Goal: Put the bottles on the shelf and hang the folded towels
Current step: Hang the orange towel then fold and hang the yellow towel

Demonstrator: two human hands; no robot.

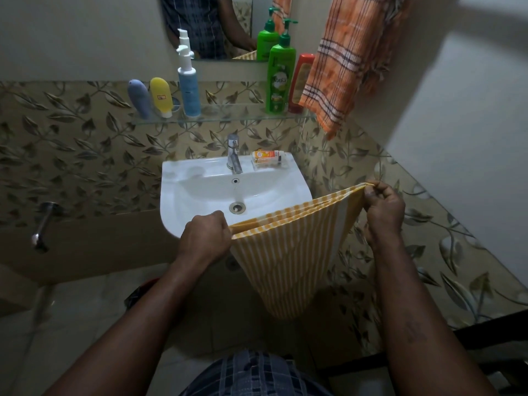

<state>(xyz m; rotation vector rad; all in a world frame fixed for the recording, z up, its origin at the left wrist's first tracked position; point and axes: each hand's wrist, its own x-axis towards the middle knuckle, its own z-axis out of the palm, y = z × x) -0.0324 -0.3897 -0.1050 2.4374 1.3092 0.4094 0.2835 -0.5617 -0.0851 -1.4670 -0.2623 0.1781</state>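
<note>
Now holds a yellow striped towel (285, 252) spread before the sink (197, 195), one top corner gripped in the left hand (205, 238), the other pinched in fingers (371, 193) of the right hand (384, 211).

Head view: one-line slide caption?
Left hand and right hand hold a yellow-and-white striped towel before the white ceramic sink; five bottles stand on the glass shelf beside a hanging orange checked towel.

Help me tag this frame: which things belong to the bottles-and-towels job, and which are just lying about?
Job: yellow striped towel, held by left hand and right hand; orange towel; green bottle, red bottle, white pump bottle, yellow tube, grey tube; glass shelf.
Lying about: sink, tap, orange packet, mirror.
</note>
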